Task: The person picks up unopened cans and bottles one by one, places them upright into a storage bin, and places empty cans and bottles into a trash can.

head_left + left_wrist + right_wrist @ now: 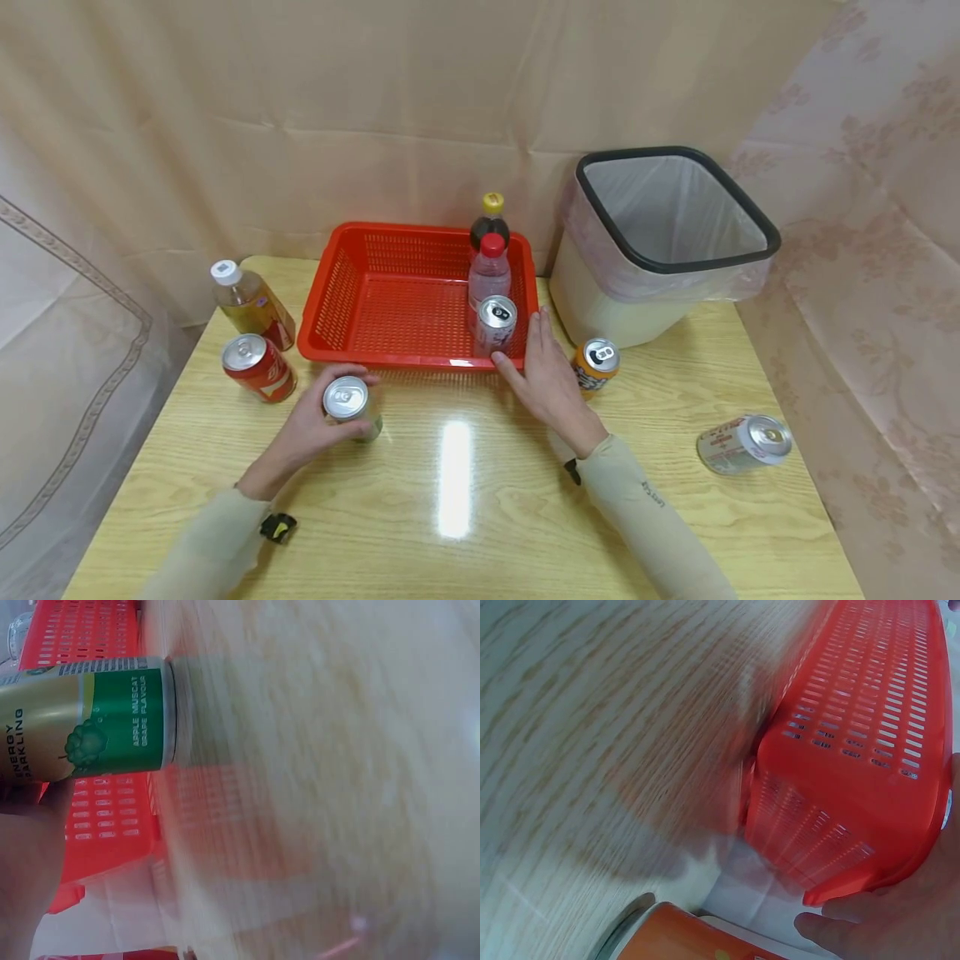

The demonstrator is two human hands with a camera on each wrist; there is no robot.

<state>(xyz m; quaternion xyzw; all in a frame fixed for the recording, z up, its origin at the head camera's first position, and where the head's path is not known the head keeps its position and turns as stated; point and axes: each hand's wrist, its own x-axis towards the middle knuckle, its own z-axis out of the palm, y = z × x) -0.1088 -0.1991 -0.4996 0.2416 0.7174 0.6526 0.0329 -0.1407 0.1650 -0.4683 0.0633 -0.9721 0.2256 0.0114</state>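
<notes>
My left hand grips a drink can in front of the red basket, fingers and thumb around its sides. In the left wrist view the can shows a gold and green side with grape lettering; its base is close to the tabletop. At the basket's front right corner, my right hand touches the rim with straight fingers along the right side and the thumb at the front. Inside that end stand a silver can, a clear red-capped bottle and a dark yellow-capped bottle.
Left of the basket stand a white-capped bottle and a red can. An orange can is just right of my right hand, before a lined bin. Another silver can lies near the table's right edge.
</notes>
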